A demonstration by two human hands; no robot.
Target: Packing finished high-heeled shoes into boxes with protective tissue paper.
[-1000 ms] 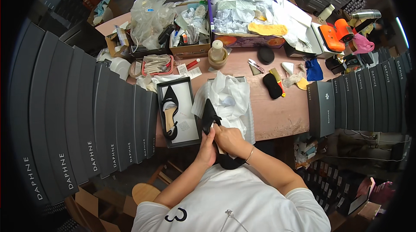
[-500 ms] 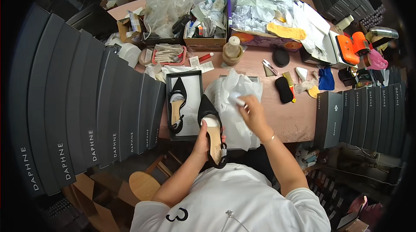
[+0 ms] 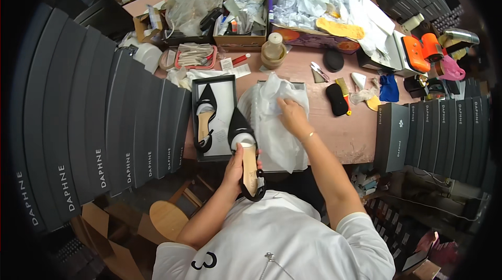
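Note:
My left hand [image 3: 234, 172] is closed around a black pointed slingback shoe [image 3: 250, 170] with a beige insole and white stuffing inside its toe. A matching black shoe [image 3: 205, 118] lies in the open dark shoebox [image 3: 230, 91] just to the left. Crumpled white tissue paper [image 3: 280, 146] covers a box or lid to the right of the held shoe. Over this paper is my right hand [image 3: 294, 119], its fingers bent and drawn together at white paper. Whether they hold the sheet itself or a separate wad is hard to see.
Tall stacks of dark shoeboxes [image 3: 120, 118] rise at the left, more shoeboxes [image 3: 392, 138] at the right. Beyond lie a bottle [image 3: 273, 47], a black brush [image 3: 336, 99], tweezers [image 3: 319, 70] and a red tray [image 3: 196, 56]. A carton of crumpled paper [image 3: 314, 39] stands at the back.
My right hand, with something white in its fingers before, has moved up and left, down to the tissue paper. The held shoe stays in my left hand. The whole view has shifted slightly.

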